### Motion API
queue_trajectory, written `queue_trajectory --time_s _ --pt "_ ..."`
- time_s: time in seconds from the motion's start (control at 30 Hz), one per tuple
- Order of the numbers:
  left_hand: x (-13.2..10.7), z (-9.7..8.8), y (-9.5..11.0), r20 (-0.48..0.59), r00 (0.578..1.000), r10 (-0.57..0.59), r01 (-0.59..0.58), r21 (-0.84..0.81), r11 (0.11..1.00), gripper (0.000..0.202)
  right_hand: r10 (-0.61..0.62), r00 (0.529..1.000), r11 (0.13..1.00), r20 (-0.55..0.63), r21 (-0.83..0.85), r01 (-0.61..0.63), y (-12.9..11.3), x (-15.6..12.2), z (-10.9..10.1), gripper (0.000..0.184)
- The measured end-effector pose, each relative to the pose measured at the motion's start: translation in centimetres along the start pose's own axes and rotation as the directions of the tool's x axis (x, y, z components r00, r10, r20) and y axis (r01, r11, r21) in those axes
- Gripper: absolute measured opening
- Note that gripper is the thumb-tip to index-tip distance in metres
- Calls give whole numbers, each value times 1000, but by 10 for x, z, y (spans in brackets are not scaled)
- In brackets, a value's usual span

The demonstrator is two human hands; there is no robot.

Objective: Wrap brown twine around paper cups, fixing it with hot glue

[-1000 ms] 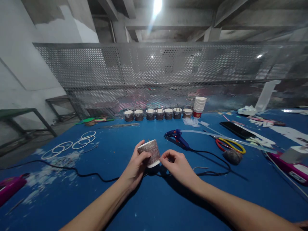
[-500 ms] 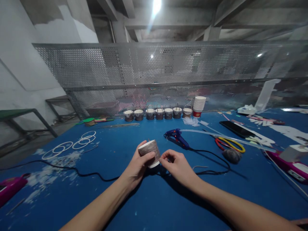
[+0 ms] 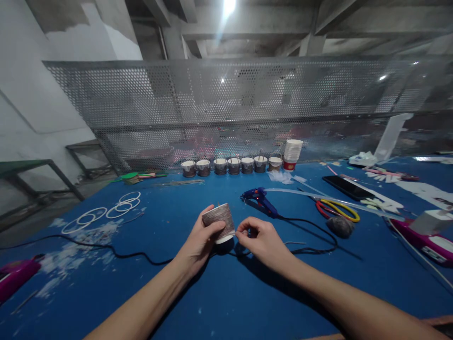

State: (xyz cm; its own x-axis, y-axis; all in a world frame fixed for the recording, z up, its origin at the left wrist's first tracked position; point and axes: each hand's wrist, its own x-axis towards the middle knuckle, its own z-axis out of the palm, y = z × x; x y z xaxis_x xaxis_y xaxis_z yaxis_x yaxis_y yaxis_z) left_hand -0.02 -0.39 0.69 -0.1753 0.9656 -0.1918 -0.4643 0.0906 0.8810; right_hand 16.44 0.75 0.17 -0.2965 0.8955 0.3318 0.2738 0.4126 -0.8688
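Wrapped cup (image 3: 227,218) tilts in left hand (image 3: 198,238), perhaps touching the right hand (image 3: 261,240).

On your left: white rings (image 3: 124,203), two overlapping groups on blue table (image 3: 159,203); black cable (image 3: 123,257) below them; magenta object (image 3: 19,278) at view's edge. Ahead of you: seven wrapped cups (image 3: 234,166) in row, cup stack (image 3: 293,153) just beside its right end, mesh panel (image 3: 226,99) behind. On your right: blue glue gun (image 3: 264,201), red light showing; red-and-yellow-handled tool (image 3: 342,206), dark lump (image 3: 340,227) by its handles; black phone (image 3: 347,187) beyond; magenta power strip (image 3: 421,240) bearing white block (image 3: 430,221).
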Motion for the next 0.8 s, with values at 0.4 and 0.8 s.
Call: queue_trajectory --time_s 0.4,0.8 --pt "1 0 -2 67 998 -18 16 40 999 57 -44 998 994 -46 -105 39 7 -1 3 11" --pt "-2 0 0 52 998 -17 17 1 1000 65 109 994 994 -7 -19 -109 2 0 4 8"
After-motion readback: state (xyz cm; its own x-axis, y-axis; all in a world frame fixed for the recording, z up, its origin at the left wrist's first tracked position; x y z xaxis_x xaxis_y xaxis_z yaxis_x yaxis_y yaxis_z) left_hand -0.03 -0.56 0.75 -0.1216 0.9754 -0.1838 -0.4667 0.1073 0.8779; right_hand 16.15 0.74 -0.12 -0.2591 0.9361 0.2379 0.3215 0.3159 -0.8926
